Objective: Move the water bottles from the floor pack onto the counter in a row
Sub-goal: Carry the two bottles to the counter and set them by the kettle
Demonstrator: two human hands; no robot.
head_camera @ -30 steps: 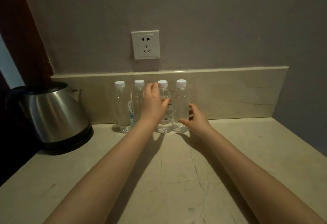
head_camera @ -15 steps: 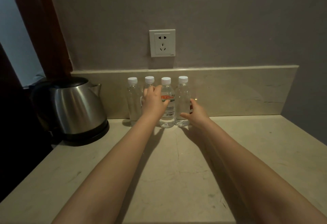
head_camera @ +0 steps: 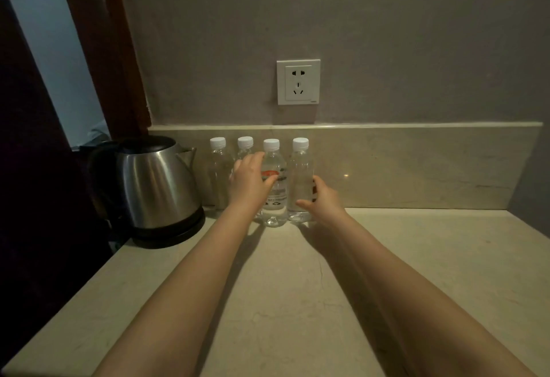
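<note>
Several clear water bottles with white caps stand upright in a row against the backsplash on the beige counter [head_camera: 297, 302]. My left hand [head_camera: 251, 181] is wrapped around the labelled bottle [head_camera: 276, 198], third from the left, and hides most of the second bottle [head_camera: 245, 145]. My right hand [head_camera: 324, 198] grips the rightmost bottle [head_camera: 300, 177] from its right side. Both held bottles rest on the counter, and the labelled one stands slightly forward of the others. The leftmost bottle [head_camera: 218, 174] stands untouched. The floor pack is out of view.
A steel electric kettle [head_camera: 154, 186] sits on the counter just left of the row. A white wall socket [head_camera: 298, 82] is above the bottles. The counter stretches right to the side wall [head_camera: 529, 192]. A dark door frame [head_camera: 98, 49] rises at the left.
Both hands stay on the same two bottles. My view has turned left, so the kettle and door frame show more fully.
</note>
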